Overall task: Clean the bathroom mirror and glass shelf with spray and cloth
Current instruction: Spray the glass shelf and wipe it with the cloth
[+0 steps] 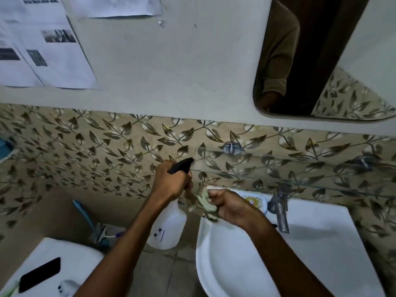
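Here, a leaf-patterned tiled wall (85,146) fills the middle, with a mirror (321,61) at upper right. Below the mirror, a clear glass shelf (278,168) runs lengthwise left to right along the wall, above a white sink (310,254) with a metal tap (279,209). The left hand (171,183), fingers wrapped tight, grips a white spray bottle (167,228) hanging upright; its black nozzle (181,165) points right toward the shelf's left end, nearly touching it. The right hand (229,203), closed in a fist, bunches a pale green cloth (206,203) just beside the bottle, under the shelf. A black phone (39,274) lies on a white surface at lower left.
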